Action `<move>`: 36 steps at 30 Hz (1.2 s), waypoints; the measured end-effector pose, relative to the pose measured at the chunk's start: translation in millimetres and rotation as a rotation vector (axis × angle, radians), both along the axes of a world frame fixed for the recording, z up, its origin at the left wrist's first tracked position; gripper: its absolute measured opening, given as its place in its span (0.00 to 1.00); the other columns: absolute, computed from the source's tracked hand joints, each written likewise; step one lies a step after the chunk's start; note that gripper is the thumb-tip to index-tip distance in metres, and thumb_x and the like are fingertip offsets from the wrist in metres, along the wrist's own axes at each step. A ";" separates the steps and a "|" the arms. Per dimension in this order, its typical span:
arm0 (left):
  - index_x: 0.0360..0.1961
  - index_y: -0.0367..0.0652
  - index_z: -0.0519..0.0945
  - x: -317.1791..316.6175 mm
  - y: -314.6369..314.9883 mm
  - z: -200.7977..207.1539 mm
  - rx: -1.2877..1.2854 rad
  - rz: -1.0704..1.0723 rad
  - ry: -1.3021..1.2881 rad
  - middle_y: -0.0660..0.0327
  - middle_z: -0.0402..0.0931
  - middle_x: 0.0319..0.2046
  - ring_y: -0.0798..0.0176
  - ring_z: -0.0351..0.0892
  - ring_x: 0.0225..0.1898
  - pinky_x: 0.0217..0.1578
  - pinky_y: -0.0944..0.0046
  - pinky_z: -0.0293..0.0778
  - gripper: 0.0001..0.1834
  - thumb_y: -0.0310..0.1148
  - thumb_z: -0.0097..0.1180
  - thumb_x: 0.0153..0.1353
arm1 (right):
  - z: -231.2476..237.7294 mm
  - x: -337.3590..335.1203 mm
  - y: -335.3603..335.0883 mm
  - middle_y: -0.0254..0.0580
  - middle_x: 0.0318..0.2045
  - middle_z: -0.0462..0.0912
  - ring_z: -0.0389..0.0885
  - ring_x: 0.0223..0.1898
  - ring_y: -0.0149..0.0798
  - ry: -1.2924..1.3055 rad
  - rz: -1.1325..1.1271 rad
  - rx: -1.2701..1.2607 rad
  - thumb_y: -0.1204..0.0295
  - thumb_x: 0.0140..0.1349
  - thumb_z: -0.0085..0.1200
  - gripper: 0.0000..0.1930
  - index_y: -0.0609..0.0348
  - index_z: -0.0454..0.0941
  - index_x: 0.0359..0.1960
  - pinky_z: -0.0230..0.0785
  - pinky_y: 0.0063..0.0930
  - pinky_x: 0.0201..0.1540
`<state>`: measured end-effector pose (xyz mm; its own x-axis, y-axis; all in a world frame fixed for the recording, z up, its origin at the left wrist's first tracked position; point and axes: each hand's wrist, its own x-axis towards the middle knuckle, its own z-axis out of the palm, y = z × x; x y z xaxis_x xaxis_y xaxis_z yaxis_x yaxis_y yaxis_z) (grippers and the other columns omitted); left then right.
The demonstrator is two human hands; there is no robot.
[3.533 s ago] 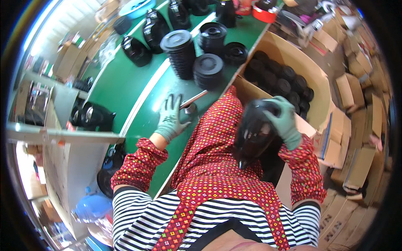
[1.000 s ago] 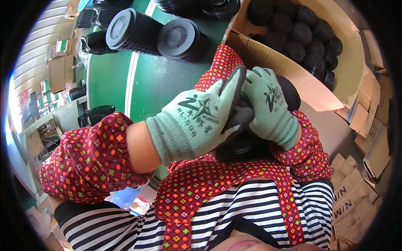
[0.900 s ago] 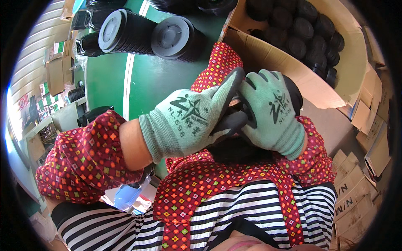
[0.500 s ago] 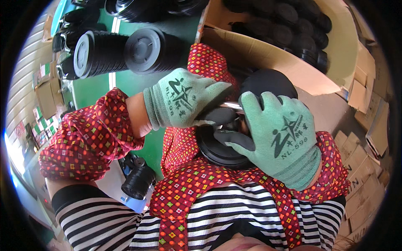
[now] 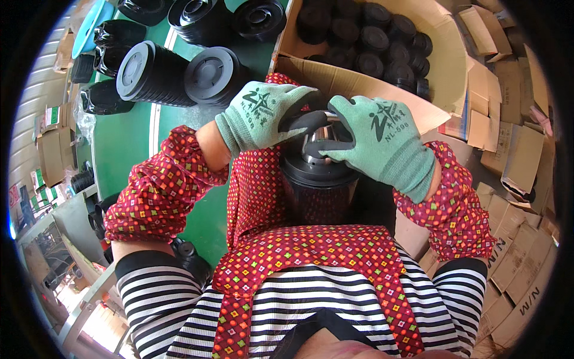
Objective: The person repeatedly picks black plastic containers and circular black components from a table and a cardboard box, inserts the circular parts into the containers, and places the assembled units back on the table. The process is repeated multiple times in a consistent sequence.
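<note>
Both my hands wear green knit gloves with dark fingertips. Between them stands a glossy black cylinder [image 5: 320,200] with a wide, stepped black rim [image 5: 314,172] and a shiny metal neck [image 5: 318,143] on top. My left hand [image 5: 269,116] curls its thumb and fingers at the left of the neck, by a thin metal bar [image 5: 330,115]. My right hand [image 5: 382,140] grips the neck from the right, its thumb across the front and its fingers behind. The lower end of the cylinder is hidden by my patterned apron [image 5: 311,242].
On the green table [image 5: 128,134] at the left lie stacks of black round discs [image 5: 212,75] and several glossy black parts [image 5: 107,97]. An open cardboard box [image 5: 371,84] with black round pieces stands ahead. Flattened cartons [image 5: 514,251] are piled at the right.
Both hands have risen in the picture, the right one most. The black cylinder's glossy side and metal neck now show more fully. The view has shifted, showing more of the table and cartons.
</note>
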<state>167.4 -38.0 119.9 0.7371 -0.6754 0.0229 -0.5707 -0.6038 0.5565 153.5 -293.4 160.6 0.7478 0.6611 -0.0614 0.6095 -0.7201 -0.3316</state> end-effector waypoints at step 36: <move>0.51 0.36 0.88 -23.3 -30.7 87.1 -0.613 -0.081 0.063 0.47 0.87 0.47 0.41 0.83 0.57 0.71 0.30 0.58 0.35 0.58 0.42 0.76 | -103.1 67.8 19.0 0.46 0.45 0.87 0.86 0.47 0.45 0.294 0.112 1.098 0.62 0.69 0.66 0.14 0.58 0.87 0.47 0.76 0.36 0.53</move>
<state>144.1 -68.7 207.0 0.6965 -0.6069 0.3828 -0.5563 -0.1197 0.8223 221.3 -274.5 57.6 0.7335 0.5279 0.4282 0.4467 0.1005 -0.8890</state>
